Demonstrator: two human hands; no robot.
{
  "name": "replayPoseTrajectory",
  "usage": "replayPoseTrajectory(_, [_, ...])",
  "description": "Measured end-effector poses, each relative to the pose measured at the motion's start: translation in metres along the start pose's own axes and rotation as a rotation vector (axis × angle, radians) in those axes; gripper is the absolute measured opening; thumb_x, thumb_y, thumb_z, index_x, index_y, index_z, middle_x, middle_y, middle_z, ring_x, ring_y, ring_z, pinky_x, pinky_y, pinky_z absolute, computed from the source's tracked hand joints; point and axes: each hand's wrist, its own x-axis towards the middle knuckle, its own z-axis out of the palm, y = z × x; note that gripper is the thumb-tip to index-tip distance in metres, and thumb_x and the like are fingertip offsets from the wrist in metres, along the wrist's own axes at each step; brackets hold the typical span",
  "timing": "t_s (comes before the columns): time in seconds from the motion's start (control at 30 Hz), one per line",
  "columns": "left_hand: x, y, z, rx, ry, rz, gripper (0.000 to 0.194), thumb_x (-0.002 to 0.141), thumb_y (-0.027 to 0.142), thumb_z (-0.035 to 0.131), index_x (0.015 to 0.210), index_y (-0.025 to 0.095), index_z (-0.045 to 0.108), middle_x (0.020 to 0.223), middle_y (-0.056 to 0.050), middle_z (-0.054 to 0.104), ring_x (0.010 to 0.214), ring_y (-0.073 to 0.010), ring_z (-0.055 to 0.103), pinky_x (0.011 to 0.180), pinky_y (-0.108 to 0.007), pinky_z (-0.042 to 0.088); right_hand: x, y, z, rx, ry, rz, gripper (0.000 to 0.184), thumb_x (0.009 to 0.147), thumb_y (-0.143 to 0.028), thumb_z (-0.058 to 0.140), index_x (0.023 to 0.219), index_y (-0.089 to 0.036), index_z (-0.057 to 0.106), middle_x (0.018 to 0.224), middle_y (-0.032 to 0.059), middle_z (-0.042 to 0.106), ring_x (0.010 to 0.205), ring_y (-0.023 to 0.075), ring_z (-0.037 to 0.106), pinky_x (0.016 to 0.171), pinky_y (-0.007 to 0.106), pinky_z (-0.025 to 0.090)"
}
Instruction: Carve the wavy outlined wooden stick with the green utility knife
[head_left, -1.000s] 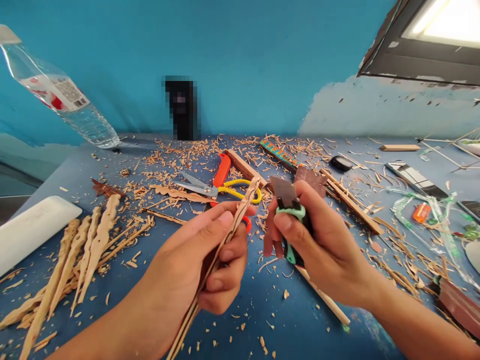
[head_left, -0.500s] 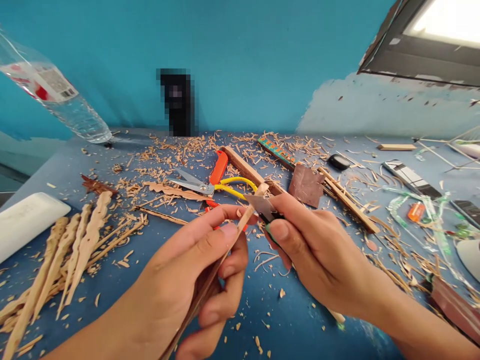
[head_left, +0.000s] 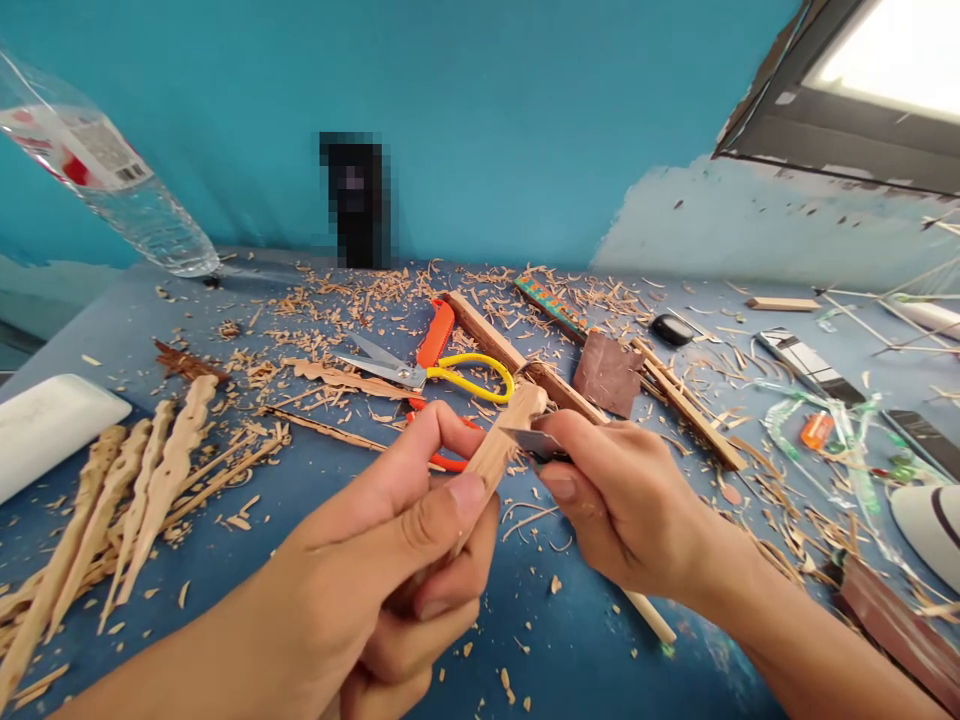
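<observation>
The left hand [head_left: 397, 550] is clamped round a wooden stick [head_left: 496, 447], slanting above the bench [head_left: 277, 625]; the right hand [head_left: 634, 500] grips a knife [head_left: 536, 442], its blade against the stick near the upper end. Beyond, partly screened by left hand and stick, lie scissors [head_left: 411, 376] and a wooden bar [head_left: 491, 338]; carved sticks [head_left: 172, 465] lie left, a brown sheet [head_left: 609, 375] right, among shavings [head_left: 352, 293].

A blue table [head_left: 559, 655] bears wood shavings [head_left: 373, 298], scissors [head_left: 411, 376] and carved sticks [head_left: 174, 465].

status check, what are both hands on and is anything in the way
Left hand gripping wood strip. Right hand holding blade at strip's right edge. Scissors and shavings beyond; no obstruction seen between blade and strip.
</observation>
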Motion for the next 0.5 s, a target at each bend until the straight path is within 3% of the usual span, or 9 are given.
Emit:
replayPoseTrajectory(0.33, [0.005,0.009,-0.002,-0.012,-0.115,-0.074,0.054,0.097,0.065,0.080,0.092,0.028,0.041,0.066,0.013,0.031,0.039,-0.0002,0.009,0.030,-0.006,0.020,-0.004,0.016,0.007,0.033,0.006,-0.055,0.026,0.123,-0.039,0.038,0.104,-0.025,0.050,0.074,-0.0064,0.045,0.055,0.0132,0.029,0.051,0.034,0.022])
replayPoseTrajectory(0.5, [0.006,0.008,0.001,0.040,-0.054,-0.008,0.053,0.096,0.066,0.082,0.101,0.031,0.042,0.068,0.014,0.037,0.040,0.0002,0.009,0.033,-0.006,0.022,-0.005,0.022,0.015,0.172,-0.012,-0.009,0.024,0.122,-0.038,0.044,0.128,-0.021,0.059,0.068,-0.0088,0.047,0.050,0.0111,0.036,0.050,0.030,0.027])
